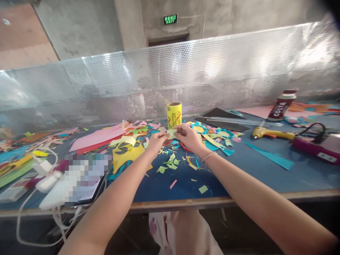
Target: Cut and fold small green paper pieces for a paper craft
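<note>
A small light-green piece of paper is held up between my two hands, above the middle of the blue table. My left hand pinches its left side, and my right hand pinches its right side. Just behind the paper stands a yellow cardboard roll with printing on it, upright. Beneath my hands lie light-green paper scraps in a loose heap. Part of a red ring-shaped thing shows under my right hand; the rest is hidden.
Yellow cut paper, pink sheets and phones with white cables lie to the left. A yellow glue gun, a Costa bottle and a purple power strip are at the right. A perforated metal screen borders the table's back.
</note>
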The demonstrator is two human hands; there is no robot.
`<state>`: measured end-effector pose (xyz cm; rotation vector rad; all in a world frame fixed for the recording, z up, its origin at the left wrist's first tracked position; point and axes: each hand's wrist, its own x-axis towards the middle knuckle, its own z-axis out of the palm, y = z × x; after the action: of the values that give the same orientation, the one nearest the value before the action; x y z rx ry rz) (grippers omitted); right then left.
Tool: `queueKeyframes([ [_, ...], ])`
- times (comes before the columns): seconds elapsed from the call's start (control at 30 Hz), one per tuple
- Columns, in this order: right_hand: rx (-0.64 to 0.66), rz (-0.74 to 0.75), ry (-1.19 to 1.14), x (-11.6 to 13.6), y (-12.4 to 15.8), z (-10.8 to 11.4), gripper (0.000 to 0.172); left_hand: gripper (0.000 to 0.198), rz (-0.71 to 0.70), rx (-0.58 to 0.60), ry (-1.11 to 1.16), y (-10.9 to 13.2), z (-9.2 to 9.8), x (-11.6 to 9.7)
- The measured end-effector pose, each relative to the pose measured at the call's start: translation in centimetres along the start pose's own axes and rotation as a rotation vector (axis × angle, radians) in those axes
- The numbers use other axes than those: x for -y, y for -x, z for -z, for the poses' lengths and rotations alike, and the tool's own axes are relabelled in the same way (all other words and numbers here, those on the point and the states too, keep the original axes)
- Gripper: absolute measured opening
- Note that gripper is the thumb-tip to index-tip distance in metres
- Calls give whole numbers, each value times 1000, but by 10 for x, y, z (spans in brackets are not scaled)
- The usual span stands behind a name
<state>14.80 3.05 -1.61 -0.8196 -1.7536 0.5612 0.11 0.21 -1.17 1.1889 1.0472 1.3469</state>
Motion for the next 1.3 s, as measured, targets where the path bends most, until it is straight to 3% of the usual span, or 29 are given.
queueKeyframes([
  [0.67, 42, 18, 152, 0, 1, 2, 25, 7, 36, 4, 146, -1, 2, -3],
  [1.03, 85, 120, 150, -1, 2, -1, 27, 7, 4, 11, 49, 2, 1, -3],
  [1.3, 3, 238, 259, 3, 5, -3, 33, 6, -16, 26, 16, 4, -2, -3],
])
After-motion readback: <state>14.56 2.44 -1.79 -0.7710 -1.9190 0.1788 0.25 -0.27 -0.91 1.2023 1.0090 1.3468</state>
